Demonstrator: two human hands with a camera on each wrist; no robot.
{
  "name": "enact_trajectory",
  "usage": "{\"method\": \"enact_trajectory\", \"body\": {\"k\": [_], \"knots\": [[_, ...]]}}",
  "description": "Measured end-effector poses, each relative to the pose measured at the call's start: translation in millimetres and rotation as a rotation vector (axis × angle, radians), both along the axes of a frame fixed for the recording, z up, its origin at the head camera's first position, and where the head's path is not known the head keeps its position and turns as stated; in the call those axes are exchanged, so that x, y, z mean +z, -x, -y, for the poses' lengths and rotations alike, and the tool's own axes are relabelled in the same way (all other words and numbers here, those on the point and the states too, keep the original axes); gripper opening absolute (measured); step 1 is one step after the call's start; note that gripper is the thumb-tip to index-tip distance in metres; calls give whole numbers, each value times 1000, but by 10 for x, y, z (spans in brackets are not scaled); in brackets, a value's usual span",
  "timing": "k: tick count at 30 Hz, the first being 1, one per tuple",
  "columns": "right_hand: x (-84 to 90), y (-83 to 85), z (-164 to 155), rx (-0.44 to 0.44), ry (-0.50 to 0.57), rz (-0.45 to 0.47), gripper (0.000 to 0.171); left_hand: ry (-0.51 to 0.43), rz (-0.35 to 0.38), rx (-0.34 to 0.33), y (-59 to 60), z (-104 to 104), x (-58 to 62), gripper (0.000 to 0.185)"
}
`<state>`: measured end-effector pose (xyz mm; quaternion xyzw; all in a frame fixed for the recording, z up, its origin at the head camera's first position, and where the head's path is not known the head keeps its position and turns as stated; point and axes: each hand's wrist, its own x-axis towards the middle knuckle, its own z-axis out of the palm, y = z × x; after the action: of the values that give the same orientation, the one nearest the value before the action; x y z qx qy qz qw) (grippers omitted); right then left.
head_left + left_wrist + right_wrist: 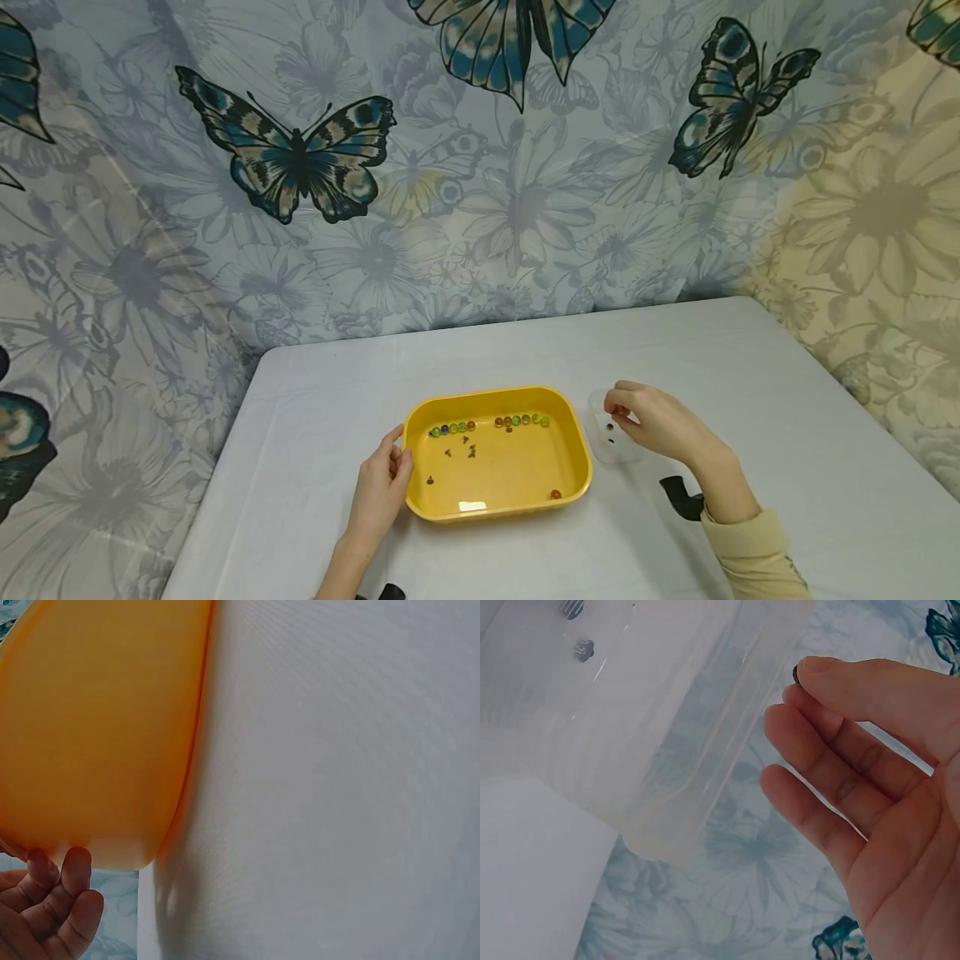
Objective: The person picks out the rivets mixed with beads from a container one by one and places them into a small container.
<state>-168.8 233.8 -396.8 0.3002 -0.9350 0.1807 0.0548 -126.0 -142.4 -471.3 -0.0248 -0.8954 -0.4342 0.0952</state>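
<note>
A yellow tray [495, 475] lies on the table, and my left hand [378, 487] holds its left edge, fingertips [76, 870] against the outer wall. Inside, two short rows of glass marbles [522, 421] run along the far side. A lone amber marble [556, 494] sits in the near right corner. Several small brown pieces [472, 451] are scattered on the tray's left half. My right hand [663, 421] is over a clear plastic container [624, 452] right of the tray. Between thumb and forefinger it pinches a small dark piece [796, 675]; small dark pieces [584, 650] show in the container.
A white-covered table [322, 400] carries everything. Behind it hangs a butterfly-patterned cloth [517, 208]. Black straps [681, 498] show at the wrists, the right one beside the forearm with a yellow sleeve [753, 554].
</note>
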Motion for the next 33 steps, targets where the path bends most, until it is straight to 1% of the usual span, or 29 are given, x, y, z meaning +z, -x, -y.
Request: {"method": "enact_trajectory", "body": {"k": [7, 10, 17, 23, 27, 33], "knots": [[5, -14, 7, -21, -4, -19, 19, -3, 6, 9, -2, -1, -10, 40], [9, -15, 14, -17, -8, -27, 20, -5, 7, 10, -2, 1, -11, 41], [32, -19, 34, -13, -7, -25, 19, -12, -17, 7, -3, -2, -19, 40], [48, -14, 76, -8, -3, -30, 18, -12, -15, 4, 0, 1, -14, 40], [57, -2, 117, 8, 1, -46, 18, -9, -15, -1, -1, 1, -10, 39], [82, 30, 189, 41, -3, -59, 17, -13, -17, 9, -1, -3, -12, 40]]}}
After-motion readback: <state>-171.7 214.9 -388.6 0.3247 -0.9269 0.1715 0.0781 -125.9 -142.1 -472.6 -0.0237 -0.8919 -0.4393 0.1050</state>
